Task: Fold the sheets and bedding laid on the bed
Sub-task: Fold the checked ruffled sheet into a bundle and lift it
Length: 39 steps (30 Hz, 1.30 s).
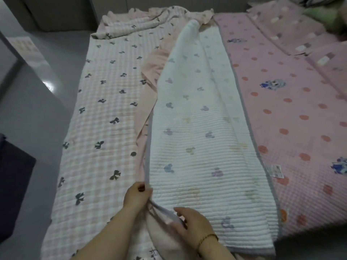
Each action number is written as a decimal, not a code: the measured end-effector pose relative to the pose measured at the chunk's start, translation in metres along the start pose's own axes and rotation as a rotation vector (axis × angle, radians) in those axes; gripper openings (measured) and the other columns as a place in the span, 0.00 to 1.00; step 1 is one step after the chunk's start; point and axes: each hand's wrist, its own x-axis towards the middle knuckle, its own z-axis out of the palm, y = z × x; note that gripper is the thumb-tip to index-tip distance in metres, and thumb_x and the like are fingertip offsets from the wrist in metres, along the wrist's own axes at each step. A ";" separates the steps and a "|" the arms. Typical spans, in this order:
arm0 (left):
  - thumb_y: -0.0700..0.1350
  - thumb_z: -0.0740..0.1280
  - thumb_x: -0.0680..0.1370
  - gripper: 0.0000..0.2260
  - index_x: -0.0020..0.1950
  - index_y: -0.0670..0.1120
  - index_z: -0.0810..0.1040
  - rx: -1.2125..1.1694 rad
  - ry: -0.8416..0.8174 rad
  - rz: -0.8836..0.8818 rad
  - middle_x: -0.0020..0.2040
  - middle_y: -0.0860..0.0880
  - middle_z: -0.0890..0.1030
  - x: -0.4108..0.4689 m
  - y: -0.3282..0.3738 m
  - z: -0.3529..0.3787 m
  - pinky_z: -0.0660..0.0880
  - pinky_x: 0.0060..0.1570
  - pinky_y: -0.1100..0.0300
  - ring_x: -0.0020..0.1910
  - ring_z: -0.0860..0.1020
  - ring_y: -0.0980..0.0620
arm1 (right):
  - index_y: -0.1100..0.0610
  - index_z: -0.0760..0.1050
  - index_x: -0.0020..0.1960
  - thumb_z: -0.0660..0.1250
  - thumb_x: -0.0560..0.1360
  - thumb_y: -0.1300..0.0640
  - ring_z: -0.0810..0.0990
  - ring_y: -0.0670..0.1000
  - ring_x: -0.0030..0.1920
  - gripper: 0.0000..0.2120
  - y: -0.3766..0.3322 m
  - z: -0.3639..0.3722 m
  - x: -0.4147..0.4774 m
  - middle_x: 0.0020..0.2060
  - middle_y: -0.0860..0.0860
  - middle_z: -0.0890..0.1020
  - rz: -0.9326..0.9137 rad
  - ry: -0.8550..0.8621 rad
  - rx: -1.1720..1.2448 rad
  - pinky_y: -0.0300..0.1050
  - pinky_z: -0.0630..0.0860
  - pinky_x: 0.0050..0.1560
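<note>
Grey floor [28, 119] runs along the left of the bed [319, 228]. A white quilt [197, 137] with pastel prints lies lengthwise down the middle, between a bow-print blanket [97, 113] and a pink dotted sheet [281, 109]. At its near end the left hand [138, 194] pinches its grey edge [148, 147], and the right hand [191, 220] grips the same edge at the corner.

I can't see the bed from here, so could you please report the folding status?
Left hand pinches grey edge of white quilt. Right hand grips same edge. Bow-print blanket underneath; nothing blocking.
</note>
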 end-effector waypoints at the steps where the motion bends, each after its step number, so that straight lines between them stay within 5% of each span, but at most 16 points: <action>1: 0.38 0.65 0.77 0.13 0.61 0.37 0.75 0.011 -0.045 0.000 0.55 0.42 0.79 -0.004 0.001 0.005 0.69 0.48 0.62 0.53 0.76 0.46 | 0.49 0.65 0.70 0.54 0.69 0.29 0.72 0.47 0.59 0.36 0.007 -0.002 -0.001 0.65 0.46 0.72 0.040 0.069 0.077 0.38 0.67 0.61; 4: 0.39 0.66 0.76 0.18 0.65 0.37 0.70 0.036 -0.119 -0.016 0.62 0.40 0.76 -0.009 -0.001 0.020 0.69 0.51 0.61 0.59 0.75 0.43 | 0.55 0.71 0.66 0.60 0.78 0.50 0.73 0.47 0.56 0.18 0.048 -0.011 -0.002 0.62 0.49 0.74 0.191 0.410 0.328 0.38 0.68 0.60; 9: 0.38 0.62 0.78 0.13 0.61 0.38 0.75 0.110 -0.065 0.055 0.57 0.38 0.78 -0.017 0.015 0.059 0.67 0.46 0.60 0.47 0.73 0.47 | 0.67 0.75 0.60 0.61 0.76 0.66 0.71 0.61 0.62 0.14 0.153 -0.033 -0.013 0.63 0.63 0.72 0.618 0.858 0.615 0.46 0.64 0.65; 14: 0.49 0.58 0.70 0.10 0.40 0.47 0.76 0.126 -0.115 0.228 0.39 0.50 0.75 -0.033 0.048 0.106 0.64 0.43 0.62 0.46 0.72 0.51 | 0.65 0.65 0.67 0.61 0.76 0.66 0.72 0.61 0.61 0.20 0.213 -0.050 -0.013 0.64 0.62 0.71 0.711 0.732 0.865 0.45 0.67 0.61; 18: 0.50 0.57 0.67 0.13 0.42 0.46 0.77 0.190 -0.107 0.233 0.43 0.47 0.76 -0.039 0.059 0.128 0.64 0.43 0.62 0.46 0.73 0.50 | 0.63 0.68 0.61 0.63 0.75 0.63 0.75 0.59 0.55 0.15 0.234 -0.053 -0.004 0.55 0.58 0.76 0.754 0.699 0.879 0.44 0.70 0.58; 21: 0.44 0.61 0.76 0.10 0.35 0.50 0.74 0.181 -0.060 0.197 0.37 0.48 0.77 -0.035 0.057 0.129 0.68 0.42 0.58 0.45 0.74 0.48 | 0.62 0.68 0.63 0.67 0.73 0.62 0.72 0.62 0.61 0.20 0.245 -0.061 0.001 0.61 0.61 0.73 0.800 0.684 0.871 0.54 0.69 0.64; 26: 0.37 0.64 0.77 0.09 0.56 0.41 0.77 0.242 -0.004 0.120 0.47 0.45 0.77 -0.026 0.037 0.116 0.65 0.40 0.59 0.48 0.75 0.46 | 0.65 0.69 0.64 0.62 0.76 0.63 0.74 0.59 0.58 0.17 0.241 -0.073 -0.002 0.60 0.61 0.75 0.696 0.587 0.853 0.48 0.69 0.59; 29: 0.38 0.63 0.77 0.05 0.44 0.38 0.76 0.227 0.055 0.024 0.42 0.41 0.78 -0.022 0.022 0.107 0.65 0.42 0.59 0.44 0.74 0.45 | 0.65 0.75 0.56 0.60 0.77 0.63 0.74 0.55 0.48 0.10 0.220 -0.084 -0.016 0.52 0.60 0.79 0.581 0.765 0.859 0.44 0.70 0.52; 31: 0.38 0.61 0.78 0.13 0.33 0.44 0.69 0.226 0.085 0.020 0.33 0.46 0.72 -0.024 0.018 0.100 0.64 0.40 0.58 0.39 0.71 0.47 | 0.64 0.77 0.50 0.62 0.77 0.63 0.75 0.54 0.46 0.08 0.197 -0.096 -0.028 0.44 0.56 0.79 0.458 0.886 0.818 0.37 0.67 0.46; 35: 0.38 0.59 0.79 0.16 0.31 0.47 0.66 0.139 0.086 0.032 0.32 0.50 0.70 -0.040 0.024 0.083 0.64 0.34 0.58 0.34 0.69 0.50 | 0.55 0.74 0.32 0.65 0.76 0.61 0.72 0.49 0.35 0.13 0.123 -0.113 -0.040 0.31 0.50 0.76 0.119 0.833 0.662 0.32 0.65 0.30; 39: 0.40 0.59 0.80 0.10 0.40 0.41 0.75 0.030 0.063 -0.008 0.43 0.40 0.78 -0.050 0.020 0.056 0.72 0.50 0.52 0.43 0.74 0.43 | 0.58 0.77 0.58 0.61 0.78 0.57 0.78 0.53 0.51 0.12 0.061 -0.088 -0.017 0.52 0.56 0.81 -0.004 0.549 0.414 0.38 0.68 0.43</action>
